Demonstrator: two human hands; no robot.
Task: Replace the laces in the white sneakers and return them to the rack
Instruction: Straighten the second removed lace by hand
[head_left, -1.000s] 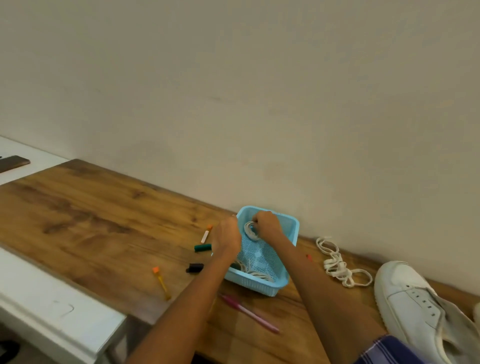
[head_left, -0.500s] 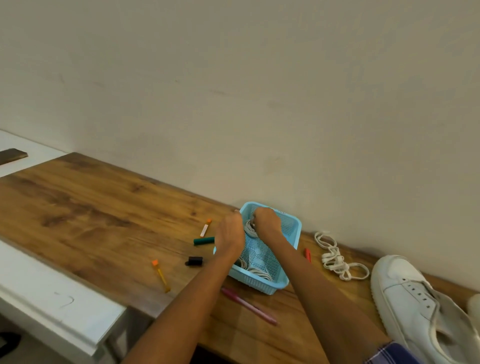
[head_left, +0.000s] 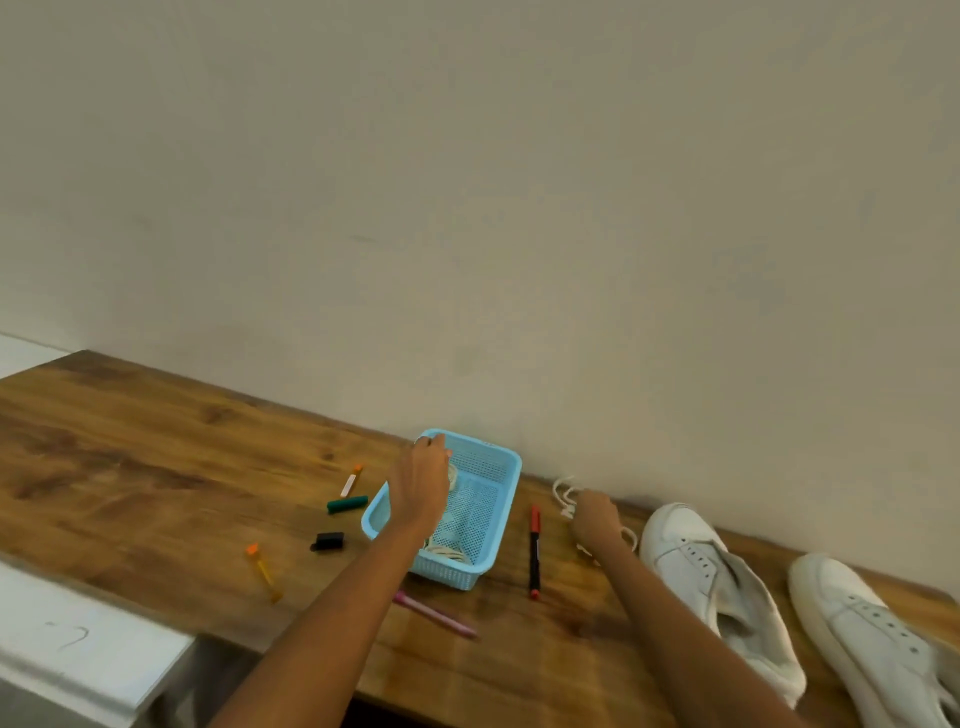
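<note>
A light blue mesh basket (head_left: 493, 519) sits on the wooden table by the wall, with white coiled laces (head_left: 449, 552) at its near end. My left hand (head_left: 423, 480) is over the basket's far left corner, fingers curled at a lace coil there. My right hand (head_left: 595, 517) lies on the loose white lace bundle (head_left: 563, 491) right of the basket and grips it. Two unlaced white sneakers lie at the right: one (head_left: 719, 587) next to my right arm, the other (head_left: 872, 639) at the frame edge.
Markers and caps are scattered on the wooden table (head_left: 130, 467): a red-black marker (head_left: 534, 553), a pink pen (head_left: 436, 614), a green cap (head_left: 347, 504), a black cap (head_left: 327, 540), orange pens (head_left: 265, 570). A white ledge (head_left: 78, 644) borders the table's left front.
My right hand left the basket and moved right onto the loose lace bundle. My left hand shifted to the basket's far left corner. The view turned right, showing a second sneaker.
</note>
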